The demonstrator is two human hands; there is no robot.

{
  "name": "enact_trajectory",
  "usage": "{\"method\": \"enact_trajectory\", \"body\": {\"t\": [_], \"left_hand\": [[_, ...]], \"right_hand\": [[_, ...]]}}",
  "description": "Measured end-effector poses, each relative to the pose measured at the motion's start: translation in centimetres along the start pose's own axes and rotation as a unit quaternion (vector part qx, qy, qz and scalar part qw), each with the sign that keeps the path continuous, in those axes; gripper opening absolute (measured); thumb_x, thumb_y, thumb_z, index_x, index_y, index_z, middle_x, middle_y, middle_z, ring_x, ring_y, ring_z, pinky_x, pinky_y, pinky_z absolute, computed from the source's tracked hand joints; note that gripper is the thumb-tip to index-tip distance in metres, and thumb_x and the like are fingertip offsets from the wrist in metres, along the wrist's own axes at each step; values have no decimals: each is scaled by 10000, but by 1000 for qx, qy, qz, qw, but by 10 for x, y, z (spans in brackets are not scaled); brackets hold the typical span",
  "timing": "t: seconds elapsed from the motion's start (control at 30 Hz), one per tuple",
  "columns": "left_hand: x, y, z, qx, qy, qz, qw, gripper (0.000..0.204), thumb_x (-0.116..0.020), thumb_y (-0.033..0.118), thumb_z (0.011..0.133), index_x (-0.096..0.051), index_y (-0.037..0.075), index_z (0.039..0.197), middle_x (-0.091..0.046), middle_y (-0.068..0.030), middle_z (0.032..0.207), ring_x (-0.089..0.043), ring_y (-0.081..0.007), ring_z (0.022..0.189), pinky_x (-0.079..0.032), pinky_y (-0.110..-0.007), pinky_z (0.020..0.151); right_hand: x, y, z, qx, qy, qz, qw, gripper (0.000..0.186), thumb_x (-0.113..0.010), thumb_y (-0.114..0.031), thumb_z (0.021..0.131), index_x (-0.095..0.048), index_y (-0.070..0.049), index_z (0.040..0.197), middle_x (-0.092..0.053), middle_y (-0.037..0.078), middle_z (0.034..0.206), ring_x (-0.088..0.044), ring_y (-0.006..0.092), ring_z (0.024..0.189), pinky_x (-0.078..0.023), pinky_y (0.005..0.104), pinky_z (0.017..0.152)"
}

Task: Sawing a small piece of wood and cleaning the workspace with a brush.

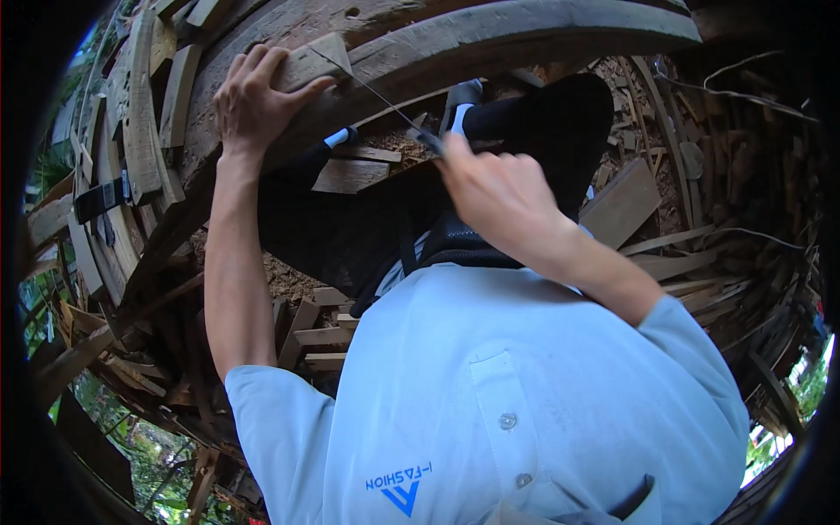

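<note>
My left hand (254,98) presses down on a short wooden block (317,61) lying on a thick, weathered wooden beam (490,37). Its fingers curl over the block and its thumb lies along the near side. In my right hand (503,188), closed around the dark handle, is a handsaw (385,100). The thin blade appears nearly edge-on and slants up to the left. Its far end meets the block near the right end, just beyond my left thumb. How deep the blade sits in the wood cannot be made out.
Wooden offcuts (140,105) lean and pile at the left, with a dark flat object (101,199) among them. Boards (623,203) and scraps litter the ground at the right. More pieces (350,175) lie between my feet, below the beam. A thin wire (744,96) loops at the far right.
</note>
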State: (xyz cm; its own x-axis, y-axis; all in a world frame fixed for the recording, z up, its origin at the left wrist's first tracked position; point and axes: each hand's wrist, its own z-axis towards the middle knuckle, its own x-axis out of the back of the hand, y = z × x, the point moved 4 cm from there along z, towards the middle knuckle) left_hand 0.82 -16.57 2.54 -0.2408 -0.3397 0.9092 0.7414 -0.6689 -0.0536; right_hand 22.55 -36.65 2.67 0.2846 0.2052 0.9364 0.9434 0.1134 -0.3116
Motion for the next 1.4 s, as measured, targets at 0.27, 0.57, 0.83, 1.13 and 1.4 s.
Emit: {"method": "enact_trajectory", "body": {"t": [0.27, 0.57, 0.83, 1.13, 1.4], "left_hand": [[33, 4, -5, 139, 4, -29, 990, 749, -753, 780, 743, -752, 59, 948, -721, -80, 987, -725, -282, 980, -605, -432, 807], [65, 16, -12, 153, -11, -68, 986, 730, -812, 734, 708, -727, 34, 897, -706, -79, 947, -704, -247, 921, -601, -415, 779], [81, 20, -28, 197, 9, -72, 978, 749, -848, 711, 680, -745, 12, 932, -709, -105, 938, -716, -249, 898, -606, -409, 764], [91, 26, -54, 288, -121, -220, 924, 713, -731, 751, 800, -785, 52, 930, -736, -115, 889, -746, -309, 848, -579, -421, 757], [82, 30, -79, 321, -116, -298, 891, 706, -703, 752, 822, -802, 60, 922, -743, -128, 864, -740, -312, 792, -560, -409, 696]], "right_hand": [[35, 24, -10, 16, 35, 23, 999, 185, -572, -217, 1051, -514, -42, 1031, -636, 146, 611, -667, 352, 566, -467, 468, 475], [44, -10, 15, 44, 36, 9, 998, 214, -570, -226, 1050, -530, -16, 1042, -653, 157, 608, -677, 353, 557, -485, 460, 472], [47, -26, 24, 47, 38, 31, 998, 234, -554, -216, 1060, -536, 17, 1058, -642, 176, 601, -671, 368, 554, -490, 467, 480], [55, -45, 16, 137, 73, 52, 986, 219, -577, -208, 1059, -509, -8, 999, -616, 163, 590, -644, 357, 524, -459, 460, 454], [56, -52, -1, 146, 64, 33, 987, 209, -605, -200, 1049, -516, -14, 1014, -630, 140, 623, -644, 333, 527, -440, 440, 442]]}}
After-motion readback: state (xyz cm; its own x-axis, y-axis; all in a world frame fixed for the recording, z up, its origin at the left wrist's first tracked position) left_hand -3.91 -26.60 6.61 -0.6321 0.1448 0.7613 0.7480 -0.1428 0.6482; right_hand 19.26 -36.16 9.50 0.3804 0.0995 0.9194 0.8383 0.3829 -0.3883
